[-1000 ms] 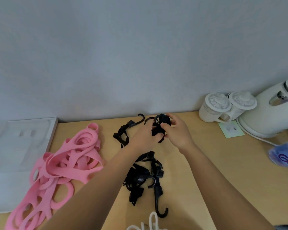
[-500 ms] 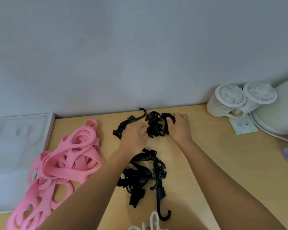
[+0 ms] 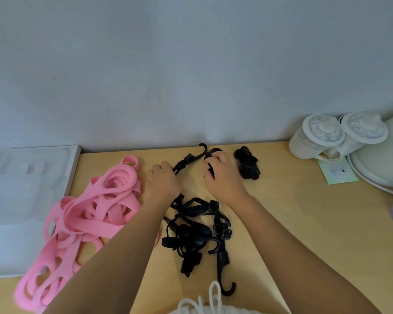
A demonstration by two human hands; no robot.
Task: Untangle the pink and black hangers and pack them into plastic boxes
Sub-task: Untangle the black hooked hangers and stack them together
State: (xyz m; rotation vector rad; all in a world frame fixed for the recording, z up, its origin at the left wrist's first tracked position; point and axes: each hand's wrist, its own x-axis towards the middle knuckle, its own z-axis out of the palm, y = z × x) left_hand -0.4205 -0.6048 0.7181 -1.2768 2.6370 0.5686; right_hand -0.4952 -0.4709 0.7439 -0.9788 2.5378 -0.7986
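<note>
**Both hands on the black hangers, mid-frame**

The main tangle of black hangers (image 3: 195,230) lies in a knot at the centre of the frame, between the person's forearms and below both hands. One hooked black hanger (image 3: 191,157) runs out of it toward the upper centre, with its hook pointing at the wall.

The left hand (image 3: 163,183) has its fingers curled round that hanger just under the hook. I take this as pulling one strand clear of the knot.

The right hand (image 3: 222,177), just to the right, is curled over a black piece (image 3: 213,152) near the hook. I cannot tell whether it belongs to the same hanger.

A rolled black bundle (image 3: 247,165) sits just right of the right hand, apart from the knot. It looks like one that is sorted and set aside.

The pink hangers (image 3: 95,207) sprawl in a loose heap at left, close beside the left forearm, with neither hand on them. Their far edge lies against a pale plastic box (image 3: 32,177) at the frame's left edge, and I can see nothing packed in it.

Across the table (image 3: 304,223), in the upper right, are two lidded cups (image 3: 320,137), a green card (image 3: 337,174) and a white kettle (image 3: 383,159), all well away from the work. A white cord (image 3: 211,298) shows at the bottom edge.
</note>
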